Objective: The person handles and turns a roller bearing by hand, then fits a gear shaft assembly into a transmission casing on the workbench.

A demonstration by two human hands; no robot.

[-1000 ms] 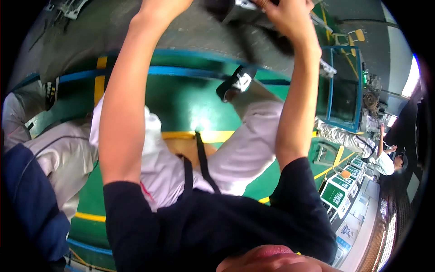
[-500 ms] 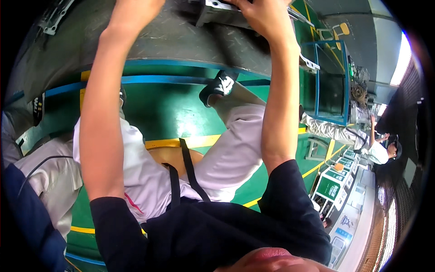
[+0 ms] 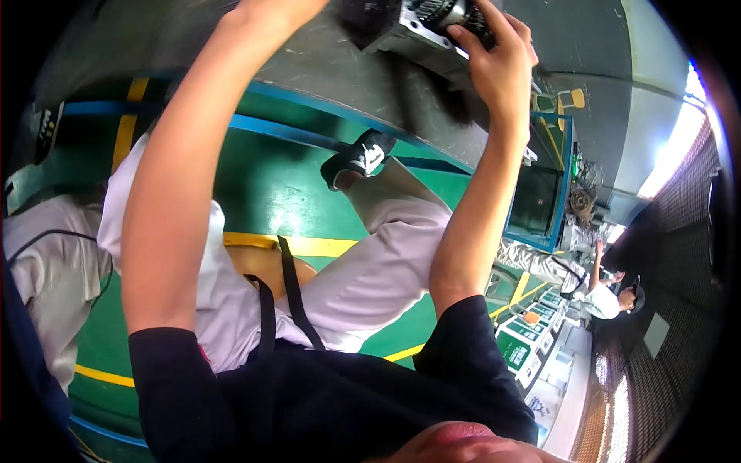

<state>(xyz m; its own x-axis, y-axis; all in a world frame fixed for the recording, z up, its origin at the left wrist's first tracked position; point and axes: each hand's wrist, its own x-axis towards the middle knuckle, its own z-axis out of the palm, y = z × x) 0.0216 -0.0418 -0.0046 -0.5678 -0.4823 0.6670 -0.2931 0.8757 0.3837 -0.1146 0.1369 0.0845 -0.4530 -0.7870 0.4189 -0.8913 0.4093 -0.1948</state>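
Note:
A grey metal gearbox housing [image 3: 421,48] with bolt holes along its rim rests on the dark worktop, at the upper edge of the view. Set in it is a gear shaft [image 3: 455,14] with toothed rings and a shiny bare section. My right hand [image 3: 498,58] is closed around the shaft's right end, thumb on the near side and fingers over the far side. To the left of the housing, my left hand [image 3: 287,6] reaches up past the picture's top; its fingers are out of sight, so what it touches cannot be told.
The scratched dark worktop [image 3: 332,69] has a blue frame [image 3: 285,133] beneath it, above my legs. Another person's leg [image 3: 54,239] is close on my left. Further right stand a blue-framed table [image 3: 557,193] with metal parts behind it and a person in a cap [image 3: 606,301].
My view has turned, so the housing and my right hand appear further right and lower. More of the gear shaft shows. The bracket-like metal part at upper left has left the view.

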